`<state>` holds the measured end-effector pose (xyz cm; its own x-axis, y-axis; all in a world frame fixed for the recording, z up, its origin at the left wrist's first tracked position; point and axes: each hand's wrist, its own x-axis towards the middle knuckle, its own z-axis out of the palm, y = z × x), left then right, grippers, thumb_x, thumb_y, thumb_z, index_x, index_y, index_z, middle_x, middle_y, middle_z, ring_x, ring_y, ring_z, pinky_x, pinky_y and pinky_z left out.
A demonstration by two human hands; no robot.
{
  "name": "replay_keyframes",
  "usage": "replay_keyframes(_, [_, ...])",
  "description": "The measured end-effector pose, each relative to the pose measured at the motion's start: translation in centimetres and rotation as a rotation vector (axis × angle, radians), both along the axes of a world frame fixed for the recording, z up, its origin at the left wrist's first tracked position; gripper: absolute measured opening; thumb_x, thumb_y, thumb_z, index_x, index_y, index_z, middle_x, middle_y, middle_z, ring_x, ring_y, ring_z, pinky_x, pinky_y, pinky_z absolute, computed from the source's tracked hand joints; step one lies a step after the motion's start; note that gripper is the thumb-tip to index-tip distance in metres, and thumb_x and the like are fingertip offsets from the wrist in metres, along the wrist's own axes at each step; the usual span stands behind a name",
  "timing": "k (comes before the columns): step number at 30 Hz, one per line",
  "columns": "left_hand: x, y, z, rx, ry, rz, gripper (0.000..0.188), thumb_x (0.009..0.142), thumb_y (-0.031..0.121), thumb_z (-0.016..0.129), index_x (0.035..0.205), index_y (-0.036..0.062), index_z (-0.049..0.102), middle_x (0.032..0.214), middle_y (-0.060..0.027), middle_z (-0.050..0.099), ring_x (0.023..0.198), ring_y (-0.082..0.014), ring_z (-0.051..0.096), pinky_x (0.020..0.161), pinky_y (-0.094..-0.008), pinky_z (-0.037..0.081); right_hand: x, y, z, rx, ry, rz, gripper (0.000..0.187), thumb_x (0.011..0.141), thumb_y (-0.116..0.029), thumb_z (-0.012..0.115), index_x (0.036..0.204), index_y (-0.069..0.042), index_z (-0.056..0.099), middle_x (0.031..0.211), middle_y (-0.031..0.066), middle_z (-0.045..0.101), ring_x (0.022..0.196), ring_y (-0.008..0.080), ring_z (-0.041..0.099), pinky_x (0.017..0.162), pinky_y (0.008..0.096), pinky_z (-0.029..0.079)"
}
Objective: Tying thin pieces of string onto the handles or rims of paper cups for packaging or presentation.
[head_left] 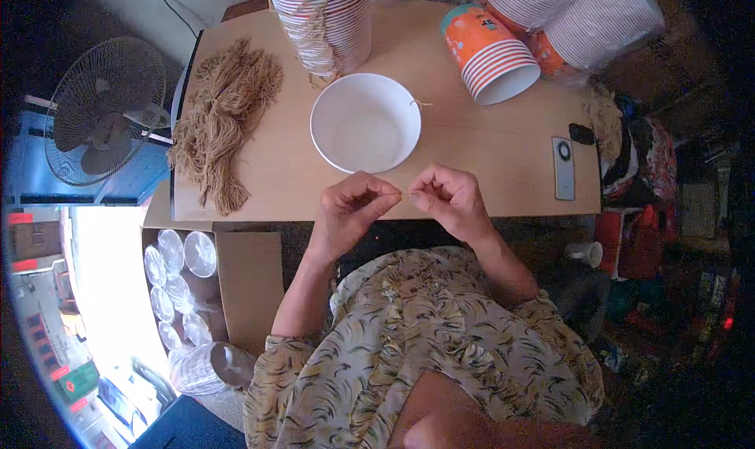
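Observation:
My left hand (355,207) and my right hand (451,204) meet fingertip to fingertip just past the table's near edge. Each one pinches thumb against forefinger. Something tiny and tan, perhaps a bit of twine, may be between them; it is too small to make out. Right beyond them stands a white paper bucket (366,125), its open mouth up and nothing seen in it. A short piece of tan twine (423,104) sticks out at the right of its rim. To the left lies a heap of tan twine lengths (230,119).
Behind the bucket rises a stack of orange and white paper buckets (346,32), strands draped over it. More stacked buckets (491,56) lie at the back right. A phone (564,168) rests near the right edge. A fan (106,119) is at left; a carton (250,288) of wrapped buckets is below.

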<state>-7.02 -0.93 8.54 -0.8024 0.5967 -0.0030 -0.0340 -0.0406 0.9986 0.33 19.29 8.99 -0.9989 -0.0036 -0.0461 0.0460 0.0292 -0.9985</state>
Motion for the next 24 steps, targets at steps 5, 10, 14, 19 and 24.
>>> replay_keyframes(5, [0.3, -0.1, -0.6, -0.002, 0.014, 0.025, 0.008, 0.089, 0.007, 0.073, 0.092, -0.0002, 0.071, 0.085, -0.0023, 0.067, 0.074, -0.007, 0.058, 0.067, -0.0218, 0.048, 0.1, -0.5, 0.0, -0.024, -0.003, -0.085, 0.01, 0.091, -0.011, 0.068, 0.092, -0.002, 0.063, 0.076, -0.006, 0.057, 0.065, -0.0001, 0.046, 0.058, 0.0176, 0.037])
replay_keyframes(10, [-0.1, -0.7, 0.9, -0.099, 0.201, -0.007, 0.007, 0.086, 0.008, 0.075, 0.091, 0.0028, 0.074, 0.084, -0.0047, 0.067, 0.072, -0.0105, 0.06, 0.067, -0.0254, 0.05, -0.5, 1.3, 0.3, 0.05, -0.013, -0.06, 0.012, 0.092, -0.015, 0.066, 0.09, -0.003, 0.064, 0.077, -0.0056, 0.058, 0.067, 0.0016, 0.049, 0.06, 0.0199, 0.04])
replay_keyframes(14, [-6.3, -4.7, 0.6, -0.408, 1.013, 0.141, 0.019, 0.079, 0.003, 0.073, 0.097, 0.0051, 0.074, 0.101, -0.0103, 0.069, 0.088, -0.0244, 0.066, 0.078, -0.0356, 0.055, -5.7, 6.1, 3.7, 0.379, 0.228, -0.23, 0.015, 0.094, -0.015, 0.063, 0.086, -0.002, 0.062, 0.072, -0.004, 0.058, 0.063, 0.004, 0.05, 0.057, 0.0232, 0.042])
replay_keyframes(19, [-9.1, -5.6, 2.3, -0.614, 1.088, 0.103, 0.026, 0.076, 0.007, 0.075, 0.102, 0.0124, 0.072, 0.123, -0.0053, 0.062, 0.106, -0.0297, 0.058, 0.088, -0.0397, 0.053, -13.4, 3.8, 12.6, 0.541, 0.754, -0.32, 0.012, 0.092, -0.011, 0.063, 0.09, 0.001, 0.063, 0.068, 0.0056, 0.06, 0.063, 0.0079, 0.056, 0.058, 0.0265, 0.046])
replay_keyframes(24, [-7.3, -4.0, 0.9, -0.446, 1.04, 0.012, 0.026, 0.076, 0.011, 0.076, 0.101, 0.0129, 0.071, 0.122, -0.0029, 0.063, 0.097, -0.0266, 0.061, 0.082, -0.0351, 0.055, -14.2, -4.1, 15.2, 0.237, 0.79, 0.123, 0.014, 0.09, -0.014, 0.066, 0.091, 0.0, 0.065, 0.073, 0.0061, 0.064, 0.068, 0.0119, 0.061, 0.064, 0.0302, 0.05])
